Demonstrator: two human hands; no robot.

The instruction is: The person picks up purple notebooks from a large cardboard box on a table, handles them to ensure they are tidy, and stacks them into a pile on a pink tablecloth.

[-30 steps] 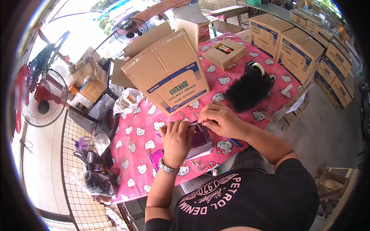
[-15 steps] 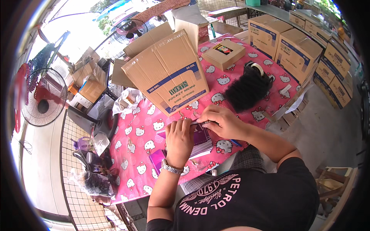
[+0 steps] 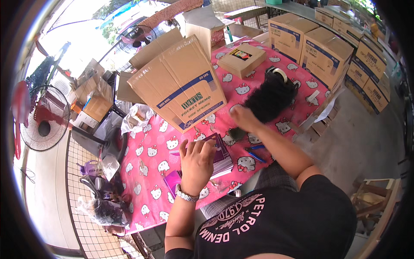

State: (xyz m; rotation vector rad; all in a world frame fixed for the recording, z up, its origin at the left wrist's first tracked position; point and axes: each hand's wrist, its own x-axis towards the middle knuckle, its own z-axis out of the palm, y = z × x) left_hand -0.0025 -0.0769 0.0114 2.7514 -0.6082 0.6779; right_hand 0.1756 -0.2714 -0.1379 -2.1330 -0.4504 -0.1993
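Note:
My left hand (image 3: 197, 162), with a watch on its wrist, hovers at the left side of a stack of purple-covered notebooks (image 3: 223, 159). Its fingers are bent and apart, and nothing shows in them. Beyond the stack and to its right, my right hand (image 3: 244, 119) is closed in front of a bristly black heap (image 3: 271, 97) of fine strands or coils. Anything pinched in that hand is too small to make out. A small dark object (image 3: 236, 133) lies between the right hand and the stack. Blue-handled pliers (image 3: 257, 153) rest right of the notebooks.
A tall open carton (image 3: 183, 88) stands tilted beyond my hands on the pink patterned tablecloth (image 3: 151, 172). A flat brown box (image 3: 242, 59) and a tape roll (image 3: 280, 75) sit farther back. Closed cartons (image 3: 325, 52) line the right. A purple notebook (image 3: 171, 181) lies near my left wrist.
My right hand has left the notebooks' top edge and moved up and right toward the black heap. My left fingers have lifted and loosened. The pliers and small dark object are now uncovered.

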